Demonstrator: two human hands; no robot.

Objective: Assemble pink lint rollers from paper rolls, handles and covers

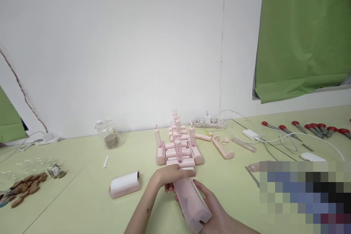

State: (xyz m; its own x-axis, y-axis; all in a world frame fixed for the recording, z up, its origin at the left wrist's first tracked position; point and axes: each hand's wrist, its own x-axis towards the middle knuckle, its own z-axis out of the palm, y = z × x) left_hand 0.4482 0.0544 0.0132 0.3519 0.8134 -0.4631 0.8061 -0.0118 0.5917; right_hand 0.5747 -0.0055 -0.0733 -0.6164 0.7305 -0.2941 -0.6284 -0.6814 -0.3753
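Between both hands is a pale pink, translucent long case with a notch at its near end, tilted toward me. My left hand lies over its far end, fingers curled across the top. My right hand wraps its right side, with the thumb along the edge and fingertips showing on the left. Just beyond the left hand are pale pink cylinders lying in a row, with upright pink pieces bearing heart-shaped loops among them. To the left lies another case, white on top and pinkish along the side.
A plastic bag with brown contents stands at the back left. Brown discs lie at far left. A power strip sits by the wall. Loose pink parts, white cables and red-topped grey tools lie to the right.
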